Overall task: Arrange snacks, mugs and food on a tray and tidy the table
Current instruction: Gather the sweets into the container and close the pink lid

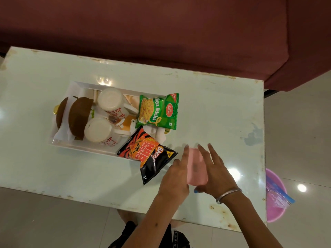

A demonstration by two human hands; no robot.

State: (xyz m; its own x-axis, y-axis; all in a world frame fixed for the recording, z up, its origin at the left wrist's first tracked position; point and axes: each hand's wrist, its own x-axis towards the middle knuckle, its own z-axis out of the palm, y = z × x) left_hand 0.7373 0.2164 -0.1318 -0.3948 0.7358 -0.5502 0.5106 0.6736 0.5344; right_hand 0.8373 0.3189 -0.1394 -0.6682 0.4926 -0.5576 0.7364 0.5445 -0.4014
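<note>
step: tidy phase by my read; tray (78, 85) already loaded, both hands on a pink cloth (196, 167) on the table (215, 108)
left hand (176, 173): fingers extended and together, flat against cloth's left edge, not curled round anything
right hand (215, 173): fingers spread open, palm over cloth's right edge; whether thumb pinches under it, cannot tell
tray contents: two mugs (111, 102) lying tipped, burger (78, 117) on white paper at left end
green soya sticks pack (158, 111): lies over tray's right end, partly overhanging
black-orange snack pack (148, 153): half on tray's near right corner, half on the table, just beside left hand
next move: looks like fold or wipe; needs flat downward pressure and a sweep clear of the black-orange pack, else the pack gets dragged off the tray
materials: cloth soft, thin, rectangular, motion-blurred; packs crinkly glossy foil, puffed; mugs glazed white with red flower print; tray rigid white rectangle with raised rim; table glossy pale top, chipped rusty edges, smudged patch near right edge
off-table: pink plastic tub (275, 196) on floor at right, holding a bag
</note>
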